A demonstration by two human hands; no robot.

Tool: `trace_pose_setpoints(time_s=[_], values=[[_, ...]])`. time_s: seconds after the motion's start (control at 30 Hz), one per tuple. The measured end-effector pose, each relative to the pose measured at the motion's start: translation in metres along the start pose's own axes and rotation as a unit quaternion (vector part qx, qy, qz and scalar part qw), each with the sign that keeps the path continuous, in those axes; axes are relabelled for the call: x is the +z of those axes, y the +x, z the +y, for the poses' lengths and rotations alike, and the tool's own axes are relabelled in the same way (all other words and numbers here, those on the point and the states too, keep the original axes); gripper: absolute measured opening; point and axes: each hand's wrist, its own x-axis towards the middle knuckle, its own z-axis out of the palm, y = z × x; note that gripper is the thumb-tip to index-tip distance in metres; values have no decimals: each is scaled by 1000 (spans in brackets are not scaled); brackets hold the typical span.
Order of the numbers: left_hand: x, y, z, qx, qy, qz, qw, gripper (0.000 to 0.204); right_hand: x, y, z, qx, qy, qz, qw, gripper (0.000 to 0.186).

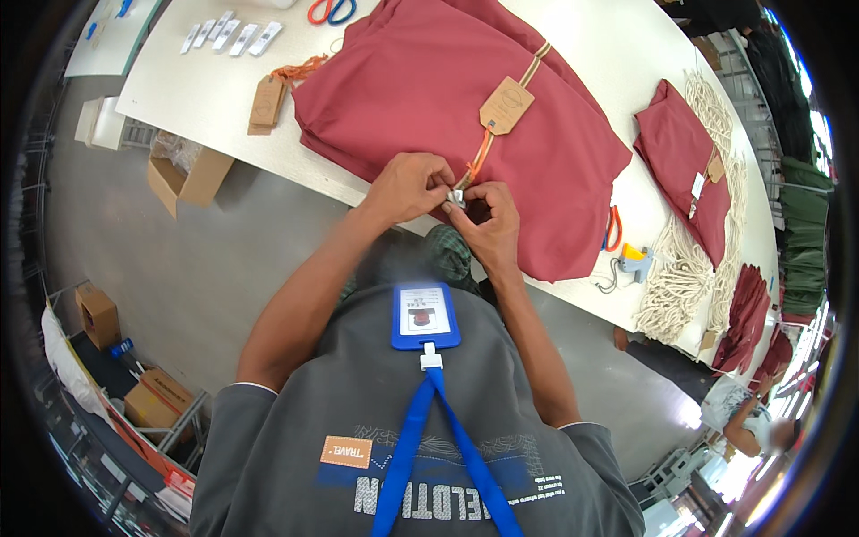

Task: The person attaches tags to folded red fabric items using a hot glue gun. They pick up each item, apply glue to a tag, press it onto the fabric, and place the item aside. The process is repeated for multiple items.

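A maroon fabric bundle (385, 98) lies folded on the white table in front of me. A striped tan cord (537, 63) runs over it, with a brown cardboard hang tag (506, 106) on top and orange string (479, 157) tied below. At the bundle's near edge, my left hand (412, 186) and my right hand (488, 224) meet at the cord's end. Both are closed in a pinch around a small white label (457, 197), mostly hidden by the fingertips.
Left on the table (188, 116) are brown tags (267, 106) with orange string and several small white labels (242, 40). Red-and-blue scissors (331, 11) lie at the back. Right are orange-handled scissors (613, 228), a grey-yellow tagging gun (635, 262), cream ropes (676, 282) and another maroon bundle (684, 161).
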Motion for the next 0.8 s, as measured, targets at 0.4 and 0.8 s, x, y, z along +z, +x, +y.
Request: trace_pose_setpoints(time_s=[0.4,0.8], values=[[-23,17,-26,66,-14,-113,991,17,11,-5,-28,-6,-66,72,995,19],[-245,-17,-147,-124,202,440,866,26,63,-57,-25,308,5,236,922,12]])
